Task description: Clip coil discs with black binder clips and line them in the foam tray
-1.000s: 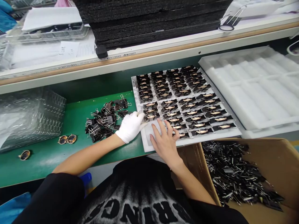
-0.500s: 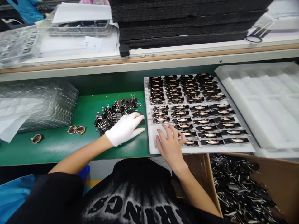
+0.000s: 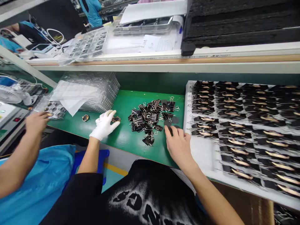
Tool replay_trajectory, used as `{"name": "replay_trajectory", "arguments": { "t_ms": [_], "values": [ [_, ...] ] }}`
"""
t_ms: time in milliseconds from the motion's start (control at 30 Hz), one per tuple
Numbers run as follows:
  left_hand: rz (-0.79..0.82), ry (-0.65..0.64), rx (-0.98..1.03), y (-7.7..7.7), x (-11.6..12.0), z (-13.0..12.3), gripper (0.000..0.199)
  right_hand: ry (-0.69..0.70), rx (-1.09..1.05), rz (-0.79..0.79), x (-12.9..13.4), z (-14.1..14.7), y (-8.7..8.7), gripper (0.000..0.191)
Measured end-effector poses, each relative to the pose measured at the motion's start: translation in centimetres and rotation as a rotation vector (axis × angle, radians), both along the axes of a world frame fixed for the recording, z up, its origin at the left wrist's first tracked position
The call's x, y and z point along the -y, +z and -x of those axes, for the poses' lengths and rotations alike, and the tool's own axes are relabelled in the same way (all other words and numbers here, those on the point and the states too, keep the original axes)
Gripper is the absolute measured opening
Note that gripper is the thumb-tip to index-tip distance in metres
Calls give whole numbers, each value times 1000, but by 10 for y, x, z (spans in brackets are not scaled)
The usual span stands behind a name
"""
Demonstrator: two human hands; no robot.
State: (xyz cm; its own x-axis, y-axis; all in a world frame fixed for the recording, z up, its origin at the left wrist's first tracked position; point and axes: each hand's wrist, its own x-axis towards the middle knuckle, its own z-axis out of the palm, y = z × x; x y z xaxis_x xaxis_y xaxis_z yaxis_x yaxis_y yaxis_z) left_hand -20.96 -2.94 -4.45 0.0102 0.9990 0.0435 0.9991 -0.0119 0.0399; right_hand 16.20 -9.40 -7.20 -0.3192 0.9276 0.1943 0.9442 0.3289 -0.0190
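My left hand (image 3: pixel 103 126), in a white glove, reaches over the green bench top with thumb and forefinger apart. Between them sits a round gold-rimmed piece (image 3: pixel 116 119); whether they touch it I cannot tell. Another round piece (image 3: pixel 85 117) lies farther left. My bare right hand (image 3: pixel 180 144) has its fingers spread, with the fingertips at some flat dark discs (image 3: pixel 172 121). Between my hands is a heap of black binder clips (image 3: pixel 150 117). To the right, a white board (image 3: pixel 201 151) bears rows of clipped pieces (image 3: pixel 236 132) with tan edges showing.
Stacked clear plastic trays (image 3: pixel 103 90) stand at the back left, a white sheet (image 3: pixel 73 93) on them. A co-worker's hand (image 3: pixel 36 122) is at a small tray (image 3: pixel 55 109) on the left. A shelf (image 3: pixel 131 64) crosses above the bench, carrying boxes and black foam sheets (image 3: pixel 241 25).
The view has swung left. My left hand has moved from the clip heap to the round pieces; my right hand has gone from the white board to the dark discs.
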Motion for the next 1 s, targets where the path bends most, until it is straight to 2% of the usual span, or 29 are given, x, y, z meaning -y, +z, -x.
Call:
{"name": "replay_trajectory", "arguments": {
  "t_ms": [100, 233, 300, 467, 567, 667, 733, 833, 1000],
  "values": [
    [167, -58, -142, 4, -4, 9, 62, -23, 51, 55, -7, 9, -4, 42],
    [196, -120, -143, 8, -13, 8, 38, -38, 33, 90, -2, 5, -7, 36],
    [201, -150, -132, 8, -14, 2, 37, -25, 15, 95, 1, 1, -8, 34],
    [240, -242, -95, 5, -15, -18, 73, 30, -3, 93, 1, -7, -6, 28],
    [291, -311, -67, 3, -19, -29, 62, 47, -13, 79, 1, -9, -4, 25],
    [305, -322, -47, 1, -20, -34, 47, 38, -62, 52, 2, -12, -3, 29],
    [302, -315, -34, 1, -18, -35, 41, 9, -195, 40, 3, -15, -3, 33],
    [285, -297, -6, 0, -12, -36, 36, -21, -532, 58, 5, -18, -3, 33],
    [287, -285, 101, -1, -2, -40, 31, -19, -1101, 248, 6, -14, -1, 31]
  ]
}}
